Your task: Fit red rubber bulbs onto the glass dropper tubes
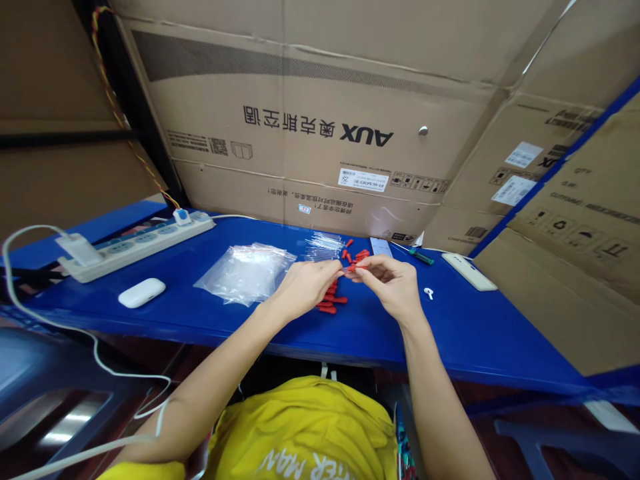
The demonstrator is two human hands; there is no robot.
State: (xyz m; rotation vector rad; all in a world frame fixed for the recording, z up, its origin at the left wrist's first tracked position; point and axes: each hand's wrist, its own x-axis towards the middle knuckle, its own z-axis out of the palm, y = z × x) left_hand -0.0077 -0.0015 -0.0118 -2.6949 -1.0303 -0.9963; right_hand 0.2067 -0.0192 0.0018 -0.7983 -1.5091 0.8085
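Observation:
My left hand (313, 285) is closed, its fingertips pinching what looks like a thin clear tube, mostly hidden by the fingers. Fingertip to fingertip with it, my right hand (393, 283) pinches a small red rubber bulb (355, 267) at the tube's end. Just beyond the hands lie several thin clear tubes (324, 247) and a loose group of red rubber bulbs (363, 255). More red bulbs, seemingly with tubes fitted, lie in a pile (330, 303) below my hands, partly covered by the left one.
Clear zip bags (245, 273) are stacked left of my hands on the blue table (475, 320). Further left are a white earbud case (142, 293) and a power strip (145, 243). At right lie an earbud (429, 293), a screwdriver (421, 256) and a white power bank (469, 271). Cardboard (310, 80) walls the back.

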